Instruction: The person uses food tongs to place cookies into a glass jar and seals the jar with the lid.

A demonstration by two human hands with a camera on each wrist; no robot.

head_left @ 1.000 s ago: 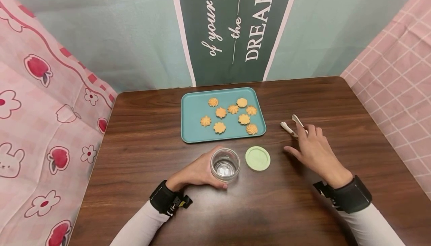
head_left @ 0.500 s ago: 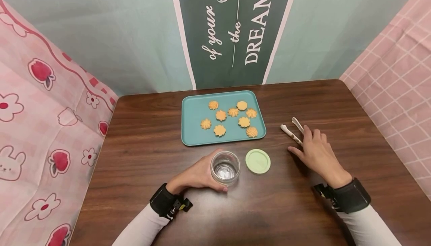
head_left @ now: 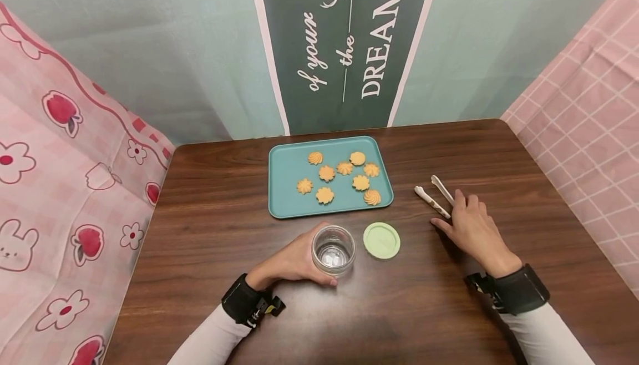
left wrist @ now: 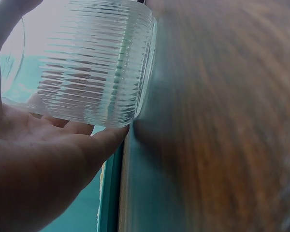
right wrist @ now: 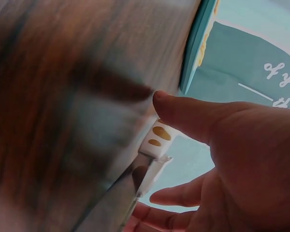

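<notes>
Glass jar (head_left: 333, 252) upright on the table (head_left: 209, 232), just in front of the teal tray (head_left: 284, 198); left hand (head_left: 292, 262) curled round its side, gripping it. Green lid (head_left: 381, 240) flat just right of the jar. White tongs (head_left: 433, 194) lie further right; right hand (head_left: 471, 229) rests on their near end, thumb and fingers touching them, no firm grip yet. Cookies (head_left: 324, 194) on tray.
</notes>
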